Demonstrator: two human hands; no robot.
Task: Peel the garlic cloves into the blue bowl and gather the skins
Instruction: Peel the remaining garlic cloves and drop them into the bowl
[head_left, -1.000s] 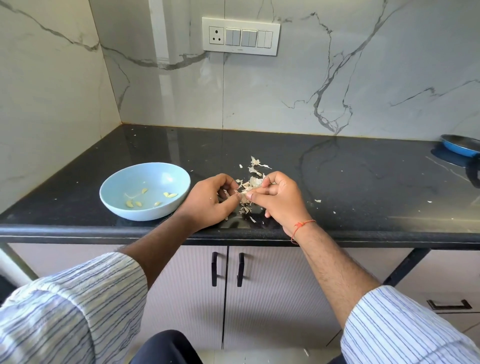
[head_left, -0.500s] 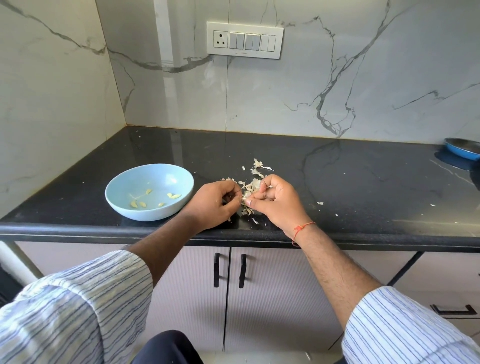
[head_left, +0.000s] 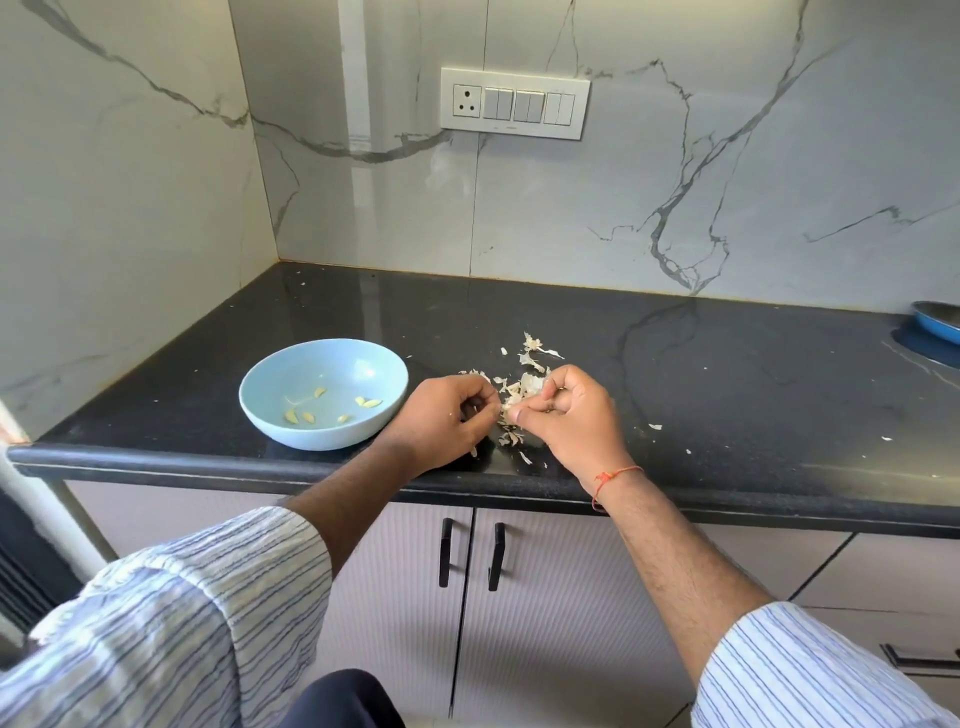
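A light blue bowl (head_left: 270, 431) stands on the black counter (head_left: 727, 395), left of my hands, with several peeled garlic cloves (head_left: 311, 415) lying in it. My right hand (head_left: 571, 426) pinches a garlic piece (head_left: 527, 387) with papery skin hanging off it. My left hand (head_left: 441, 423) sits just to its left, between it and the bowl. Its fingers are curled round a small pale garlic bit (head_left: 470, 411), mostly hidden. Loose skins (head_left: 535, 353) lie behind and under my hands.
A blue pan (head_left: 937, 322) sits at the counter's far right edge. Small skin flakes (head_left: 655, 426) are scattered right of my hands. Marble walls close the counter off at the back and left. Both hands work close to the front edge (head_left: 260, 470).
My hands were joined on the garlic and have drawn slightly apart, the left one pulling away toward the bowl. The view has shifted a little to the left.
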